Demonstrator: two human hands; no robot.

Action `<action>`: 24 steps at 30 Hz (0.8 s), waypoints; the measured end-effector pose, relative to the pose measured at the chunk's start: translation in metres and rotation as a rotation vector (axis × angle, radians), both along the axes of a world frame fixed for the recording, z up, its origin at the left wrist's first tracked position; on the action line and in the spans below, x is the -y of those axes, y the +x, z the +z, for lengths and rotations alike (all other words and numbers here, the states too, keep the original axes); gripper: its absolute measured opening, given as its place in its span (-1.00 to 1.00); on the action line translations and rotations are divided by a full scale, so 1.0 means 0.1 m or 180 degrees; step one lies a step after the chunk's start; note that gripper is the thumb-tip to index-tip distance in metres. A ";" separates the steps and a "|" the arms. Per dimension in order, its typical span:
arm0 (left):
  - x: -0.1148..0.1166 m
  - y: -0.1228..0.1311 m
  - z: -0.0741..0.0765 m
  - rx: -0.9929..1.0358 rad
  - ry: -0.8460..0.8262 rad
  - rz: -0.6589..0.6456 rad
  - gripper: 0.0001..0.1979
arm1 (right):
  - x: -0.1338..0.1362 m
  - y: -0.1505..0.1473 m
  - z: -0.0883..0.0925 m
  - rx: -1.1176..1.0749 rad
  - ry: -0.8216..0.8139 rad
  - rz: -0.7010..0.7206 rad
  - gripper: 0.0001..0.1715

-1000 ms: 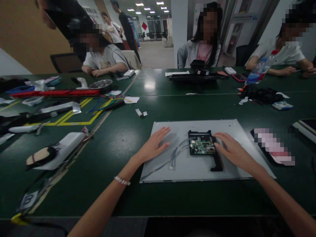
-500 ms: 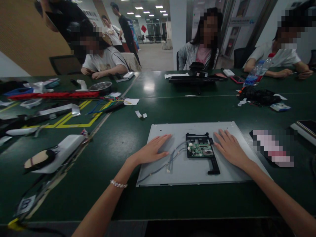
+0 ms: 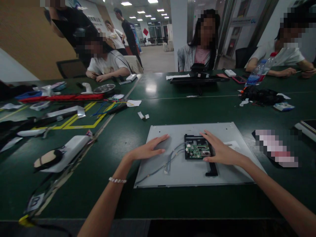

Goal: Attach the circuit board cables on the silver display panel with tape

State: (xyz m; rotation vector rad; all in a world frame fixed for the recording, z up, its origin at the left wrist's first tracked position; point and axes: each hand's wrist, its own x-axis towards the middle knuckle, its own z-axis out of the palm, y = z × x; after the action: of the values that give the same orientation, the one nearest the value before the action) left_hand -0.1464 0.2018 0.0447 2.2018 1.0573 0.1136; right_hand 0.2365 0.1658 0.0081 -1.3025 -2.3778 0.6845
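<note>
A flat light-grey metal panel point(image 3: 153, 179) lies on the green table in front of me. On its middle sits a black plastic bracket point(image 3: 211, 169) holding a green circuit board point(image 3: 197, 150). Thin grey-blue cables point(image 3: 170, 159) run from the board to the panel's near left corner. My left hand point(image 3: 150, 148) rests on the panel's left part, its fingers stretched out and holding nothing. My right hand point(image 3: 221, 149) reaches over the bracket's right edge, fingers at its upper side and thumb lower down, spread apart. Part of the bracket is hidden beneath it.
A blurred-out pink object point(image 3: 276, 149) lies right of the panel. To the left are a white device point(image 3: 71, 148), cables and yellow tape point(image 3: 81, 125). A dark flat monitor-like object point(image 3: 199, 80), bottles point(image 3: 259, 72) and a black bundle point(image 3: 259, 95) are farther back. Several people sit or stand beyond.
My right hand has moved left from the panel's right part onto the bracket's right edge. My left hand stays on the panel. The view has shifted slightly.
</note>
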 end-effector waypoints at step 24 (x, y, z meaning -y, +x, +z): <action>-0.61 -0.19 -0.19 0.0260 0.1819 0.1576 -0.58 | -0.09 0.06 -0.24 -0.0569 0.0292 0.0000 -0.25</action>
State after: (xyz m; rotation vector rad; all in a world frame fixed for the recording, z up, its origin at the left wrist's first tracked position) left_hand -0.1656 0.2631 0.0259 2.3275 1.6573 0.8051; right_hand 0.2429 0.1750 -0.0157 -1.1532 -2.2383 0.6545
